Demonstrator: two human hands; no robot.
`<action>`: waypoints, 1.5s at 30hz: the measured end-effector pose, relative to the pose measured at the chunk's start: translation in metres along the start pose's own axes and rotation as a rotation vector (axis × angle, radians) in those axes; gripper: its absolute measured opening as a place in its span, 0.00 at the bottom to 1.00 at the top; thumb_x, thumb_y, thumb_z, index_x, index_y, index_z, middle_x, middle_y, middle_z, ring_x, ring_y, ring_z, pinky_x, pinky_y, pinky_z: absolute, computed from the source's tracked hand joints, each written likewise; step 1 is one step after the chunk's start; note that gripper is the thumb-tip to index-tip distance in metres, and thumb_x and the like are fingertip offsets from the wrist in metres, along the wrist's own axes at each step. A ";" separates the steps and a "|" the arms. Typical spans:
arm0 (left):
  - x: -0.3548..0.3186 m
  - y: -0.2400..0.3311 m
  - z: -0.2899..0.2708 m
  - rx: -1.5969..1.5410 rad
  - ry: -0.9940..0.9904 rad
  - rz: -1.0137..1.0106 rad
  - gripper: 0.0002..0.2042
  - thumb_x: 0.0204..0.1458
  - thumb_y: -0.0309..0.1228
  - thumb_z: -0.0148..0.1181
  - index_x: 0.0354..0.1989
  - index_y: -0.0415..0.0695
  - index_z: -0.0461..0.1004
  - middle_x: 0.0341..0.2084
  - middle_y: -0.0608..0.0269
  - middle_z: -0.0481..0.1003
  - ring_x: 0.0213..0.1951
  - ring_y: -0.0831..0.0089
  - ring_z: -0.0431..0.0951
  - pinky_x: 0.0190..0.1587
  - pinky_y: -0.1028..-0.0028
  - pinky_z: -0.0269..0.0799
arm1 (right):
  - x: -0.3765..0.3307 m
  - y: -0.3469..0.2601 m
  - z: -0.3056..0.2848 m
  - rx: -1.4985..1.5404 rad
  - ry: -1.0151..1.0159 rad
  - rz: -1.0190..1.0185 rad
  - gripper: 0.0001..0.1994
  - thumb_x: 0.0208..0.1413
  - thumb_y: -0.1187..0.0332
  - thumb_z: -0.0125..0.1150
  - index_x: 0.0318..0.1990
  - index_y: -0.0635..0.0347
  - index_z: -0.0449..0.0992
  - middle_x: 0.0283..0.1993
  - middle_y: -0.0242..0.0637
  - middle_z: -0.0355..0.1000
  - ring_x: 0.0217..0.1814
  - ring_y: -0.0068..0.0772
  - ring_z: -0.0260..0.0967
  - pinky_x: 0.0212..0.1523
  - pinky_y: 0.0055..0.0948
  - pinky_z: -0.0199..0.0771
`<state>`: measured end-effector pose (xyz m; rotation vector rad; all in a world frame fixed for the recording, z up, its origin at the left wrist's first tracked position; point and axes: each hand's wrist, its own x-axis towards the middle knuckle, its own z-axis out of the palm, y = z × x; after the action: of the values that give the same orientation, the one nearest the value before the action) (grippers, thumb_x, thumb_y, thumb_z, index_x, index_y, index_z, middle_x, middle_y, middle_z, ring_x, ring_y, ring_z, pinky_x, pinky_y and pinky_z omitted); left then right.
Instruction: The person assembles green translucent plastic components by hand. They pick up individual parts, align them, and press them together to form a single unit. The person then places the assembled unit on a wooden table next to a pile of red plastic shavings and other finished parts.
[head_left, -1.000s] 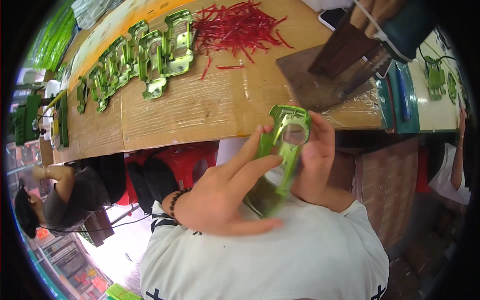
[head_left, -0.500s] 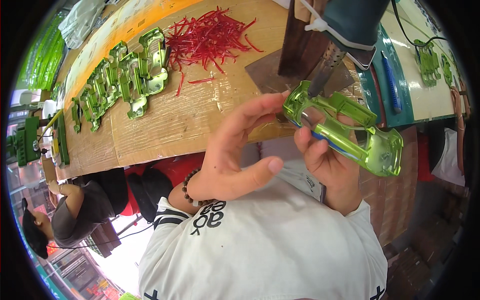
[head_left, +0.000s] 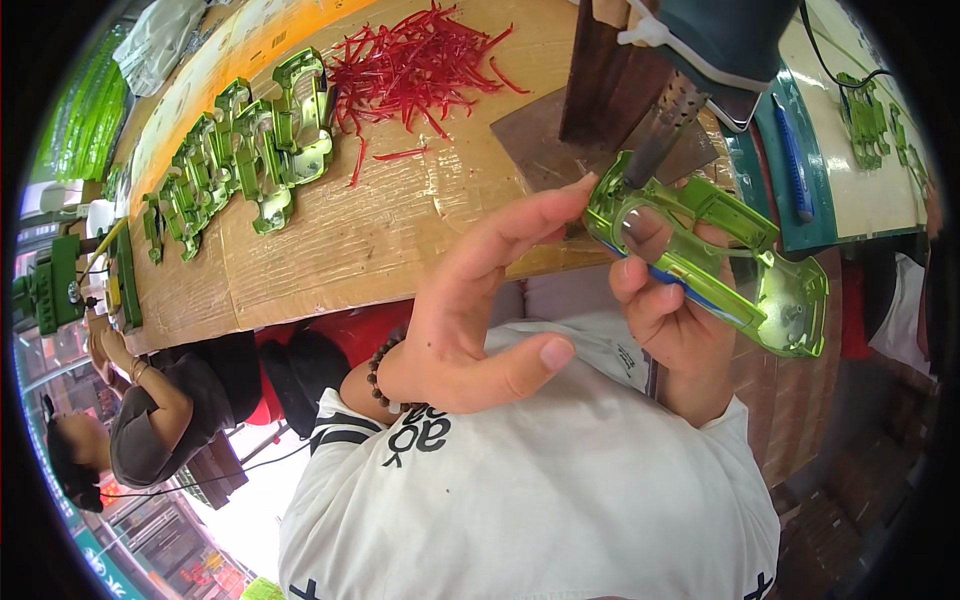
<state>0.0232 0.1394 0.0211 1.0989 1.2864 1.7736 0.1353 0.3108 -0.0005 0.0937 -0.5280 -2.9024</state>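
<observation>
While my right hand (head_left: pixel 668 318) grips the green plastic part (head_left: pixel 705 250) under the metal tip (head_left: pixel 655 140), I'd hold steady; my left hand (head_left: pixel 478 322), open, maybe just touches its end.

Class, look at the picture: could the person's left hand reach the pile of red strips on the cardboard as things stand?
Probably yes: the left hand is open, only fingertips touching the green part, and bare cardboard lies between it and the red strips.

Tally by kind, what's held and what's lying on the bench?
Green shell in the right hand: 1
Rows of green shells, too overlapped to count singly: 1
Heaps of red strips: 1
Blue tools on the teal tray: 1
Total: 4
</observation>
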 end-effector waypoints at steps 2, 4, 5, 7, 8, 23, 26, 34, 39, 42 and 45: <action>0.000 0.000 0.002 -0.019 -0.001 -0.005 0.34 0.43 0.27 0.58 0.59 0.34 0.51 0.59 0.50 0.55 0.62 0.64 0.53 0.61 0.67 0.46 | -0.002 -0.001 0.000 0.021 0.025 0.001 0.26 0.57 0.56 0.48 0.60 0.58 0.54 0.59 0.47 0.56 0.53 0.56 0.60 0.40 0.32 0.77; 0.001 0.000 0.002 0.005 -0.015 0.008 0.34 0.43 0.27 0.58 0.59 0.34 0.51 0.59 0.49 0.55 0.62 0.64 0.53 0.61 0.67 0.46 | -0.004 -0.003 -0.002 0.064 0.035 0.003 0.26 0.57 0.57 0.48 0.60 0.58 0.54 0.60 0.48 0.54 0.53 0.58 0.59 0.41 0.34 0.76; 0.002 0.000 0.002 0.017 -0.022 0.015 0.34 0.43 0.27 0.58 0.59 0.34 0.51 0.59 0.49 0.55 0.62 0.63 0.52 0.61 0.66 0.46 | -0.005 -0.004 -0.004 0.091 0.020 0.005 0.27 0.57 0.57 0.47 0.60 0.59 0.53 0.60 0.49 0.53 0.54 0.60 0.58 0.42 0.36 0.75; 0.003 0.000 0.003 0.028 -0.030 0.032 0.34 0.42 0.27 0.58 0.59 0.33 0.51 0.59 0.48 0.55 0.61 0.63 0.53 0.61 0.66 0.46 | -0.006 -0.005 -0.011 0.149 -0.060 0.006 0.28 0.58 0.56 0.43 0.61 0.63 0.51 0.60 0.54 0.52 0.57 0.66 0.54 0.47 0.42 0.72; 0.003 0.000 0.003 0.033 -0.035 0.040 0.34 0.42 0.27 0.58 0.59 0.33 0.52 0.59 0.47 0.55 0.61 0.62 0.54 0.61 0.66 0.46 | -0.006 -0.006 -0.013 0.169 -0.088 0.004 0.28 0.58 0.55 0.42 0.61 0.64 0.50 0.60 0.56 0.53 0.58 0.68 0.53 0.48 0.44 0.71; 0.010 -0.005 0.009 -0.026 0.131 -0.173 0.30 0.46 0.23 0.52 0.60 0.34 0.53 0.55 0.53 0.62 0.57 0.71 0.61 0.58 0.71 0.52 | 0.003 -0.013 -0.008 -0.177 -0.175 -0.116 0.23 0.59 0.59 0.41 0.58 0.63 0.54 0.58 0.49 0.55 0.62 0.62 0.47 0.55 0.45 0.66; 0.014 -0.009 0.012 -0.036 0.121 -0.155 0.30 0.45 0.22 0.50 0.60 0.34 0.52 0.55 0.53 0.62 0.57 0.71 0.61 0.58 0.71 0.52 | 0.011 -0.019 -0.015 -0.238 -0.314 -0.097 0.23 0.60 0.61 0.39 0.57 0.68 0.53 0.57 0.50 0.55 0.64 0.64 0.45 0.58 0.48 0.62; 0.015 -0.004 0.016 -0.041 0.126 -0.171 0.31 0.44 0.20 0.49 0.60 0.33 0.51 0.54 0.52 0.63 0.57 0.70 0.61 0.57 0.72 0.53 | 0.003 -0.024 -0.008 -0.211 -0.284 -0.073 0.24 0.60 0.59 0.40 0.58 0.68 0.52 0.62 0.52 0.49 0.63 0.66 0.45 0.59 0.50 0.60; 0.015 -0.002 0.014 0.017 0.083 -0.136 0.31 0.43 0.20 0.49 0.61 0.33 0.50 0.55 0.51 0.62 0.57 0.69 0.61 0.58 0.72 0.53 | 0.002 -0.027 -0.009 -0.221 -0.279 -0.051 0.26 0.60 0.59 0.40 0.60 0.66 0.50 0.63 0.53 0.48 0.63 0.66 0.45 0.59 0.50 0.60; 0.015 -0.003 0.013 0.076 0.037 -0.084 0.32 0.43 0.20 0.49 0.61 0.32 0.50 0.55 0.51 0.61 0.58 0.69 0.60 0.58 0.72 0.52 | 0.002 -0.022 -0.013 -0.236 -0.324 -0.088 0.26 0.60 0.59 0.40 0.60 0.66 0.50 0.63 0.53 0.49 0.62 0.66 0.46 0.58 0.49 0.61; 0.016 -0.003 0.013 0.088 0.014 -0.083 0.32 0.43 0.20 0.50 0.60 0.32 0.50 0.56 0.51 0.61 0.58 0.68 0.59 0.58 0.71 0.52 | 0.001 -0.020 -0.012 -0.187 -0.308 -0.098 0.25 0.60 0.59 0.40 0.60 0.66 0.50 0.62 0.54 0.49 0.62 0.67 0.47 0.57 0.49 0.62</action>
<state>0.0285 0.1590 0.0240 1.0672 1.4098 1.6801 0.1324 0.3245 -0.0189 -0.3685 -0.3002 -3.0625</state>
